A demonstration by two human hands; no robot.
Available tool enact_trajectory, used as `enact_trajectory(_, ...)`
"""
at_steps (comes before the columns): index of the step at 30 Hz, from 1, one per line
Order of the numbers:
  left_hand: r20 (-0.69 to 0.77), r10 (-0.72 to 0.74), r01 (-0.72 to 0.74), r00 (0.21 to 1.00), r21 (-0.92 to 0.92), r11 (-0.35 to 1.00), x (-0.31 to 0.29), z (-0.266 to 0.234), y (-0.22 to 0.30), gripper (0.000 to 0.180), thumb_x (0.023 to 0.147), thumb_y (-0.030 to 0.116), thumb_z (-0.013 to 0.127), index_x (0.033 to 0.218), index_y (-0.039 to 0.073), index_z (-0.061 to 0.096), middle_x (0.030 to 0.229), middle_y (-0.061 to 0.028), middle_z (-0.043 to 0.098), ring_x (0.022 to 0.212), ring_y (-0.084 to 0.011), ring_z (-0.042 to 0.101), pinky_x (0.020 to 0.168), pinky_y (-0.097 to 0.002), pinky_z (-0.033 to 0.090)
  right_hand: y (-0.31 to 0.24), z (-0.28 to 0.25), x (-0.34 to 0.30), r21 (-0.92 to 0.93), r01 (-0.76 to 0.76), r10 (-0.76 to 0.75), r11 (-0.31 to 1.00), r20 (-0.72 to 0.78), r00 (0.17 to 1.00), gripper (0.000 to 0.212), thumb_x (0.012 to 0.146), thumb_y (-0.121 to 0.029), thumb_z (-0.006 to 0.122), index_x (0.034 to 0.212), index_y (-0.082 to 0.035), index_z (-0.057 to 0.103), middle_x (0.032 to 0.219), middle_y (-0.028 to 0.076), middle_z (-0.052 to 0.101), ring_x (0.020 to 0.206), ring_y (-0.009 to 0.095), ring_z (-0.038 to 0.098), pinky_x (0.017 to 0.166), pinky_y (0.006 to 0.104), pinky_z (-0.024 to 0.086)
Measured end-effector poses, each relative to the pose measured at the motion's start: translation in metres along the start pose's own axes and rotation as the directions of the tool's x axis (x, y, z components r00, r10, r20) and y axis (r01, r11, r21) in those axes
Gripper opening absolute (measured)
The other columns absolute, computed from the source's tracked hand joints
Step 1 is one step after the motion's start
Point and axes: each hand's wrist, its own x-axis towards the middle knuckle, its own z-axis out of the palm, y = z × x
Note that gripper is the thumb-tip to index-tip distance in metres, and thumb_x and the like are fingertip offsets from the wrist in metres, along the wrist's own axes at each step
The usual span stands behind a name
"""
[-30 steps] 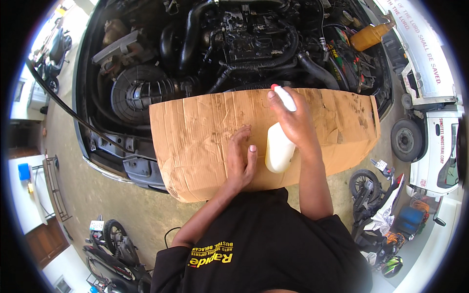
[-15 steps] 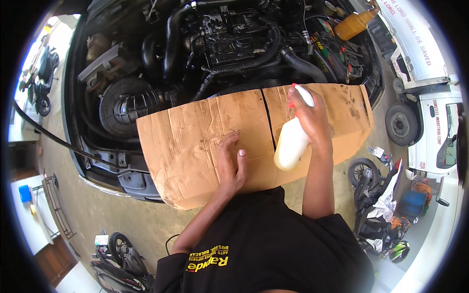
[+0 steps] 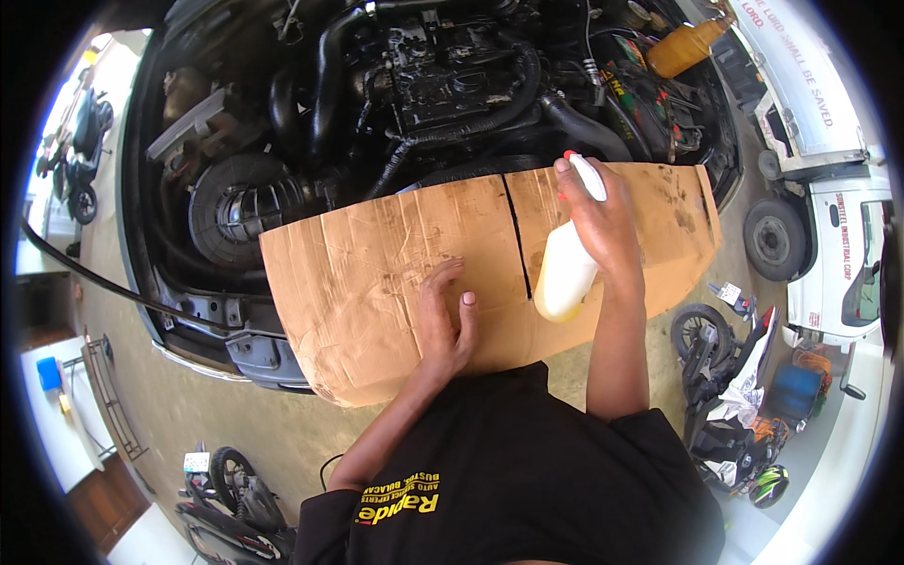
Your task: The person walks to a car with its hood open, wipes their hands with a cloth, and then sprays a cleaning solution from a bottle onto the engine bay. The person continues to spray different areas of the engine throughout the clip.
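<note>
My right hand (image 3: 603, 218) is wrapped round the neck of a white spray bottle (image 3: 565, 273) with a red nozzle. The bottle slants, its nozzle toward the engine and its base toward me, above a sheet of brown cardboard (image 3: 367, 273). My left hand (image 3: 444, 315) rests on the cardboard with fingers and thumb apart, holding nothing. Smudged and creased, the cardboard lies over the front edge of the car. Beyond it sits the dark, wet-looking engine (image 3: 461, 80) with its black hoses.
A bottle of amber liquid (image 3: 683, 49) lies at the far right of the engine bay. A round black air filter housing (image 3: 240, 207) sits left of the cardboard. Motorcycles (image 3: 235, 508) stand on both sides, and a white truck (image 3: 838, 245) is at the right.
The spray bottle and my right hand have shifted slightly, the bottle's base rising a little away from me. My left hand stays in nearly the same place.
</note>
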Motion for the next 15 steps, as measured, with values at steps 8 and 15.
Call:
enact_trajectory(8, -0.087, -0.061, 0.050, 0.994, -0.123, 0.991, -0.003, -0.002, -0.003, 0.036, 0.112, 0.004, 0.061, 0.146, -0.003, 0.055, 0.150, -0.0255, 0.063, 0.140, -0.0413, 0.062, 0.119, -0.0500, 0.049, -0.069, 0.034, -0.024, 0.055, 0.026, -0.046, 0.998, 0.409, 0.911, 0.057, 0.108, -0.053, 0.078, 0.131, -0.001, 0.077, 0.109, 0.012, 0.075, 0.101, 0.019, 0.070, 0.093, 0.0355, 0.055)
enact_trajectory(15, -0.077, -0.064, 0.056, 0.995, -0.106, 0.993, -0.012, -0.005, -0.003, 0.038, 0.113, 0.008, 0.060, 0.148, -0.003, 0.054, 0.151, -0.0261, 0.062, 0.142, -0.0420, 0.060, 0.121, -0.0522, 0.048, -0.059, 0.061, 0.000, -0.050, 0.128, -0.109, 0.991, 0.276, 0.955, 0.044, 0.110, -0.045, 0.076, 0.127, -0.003, 0.078, 0.101, 0.006, 0.075, 0.094, 0.013, 0.066, 0.085, 0.0318, 0.053)
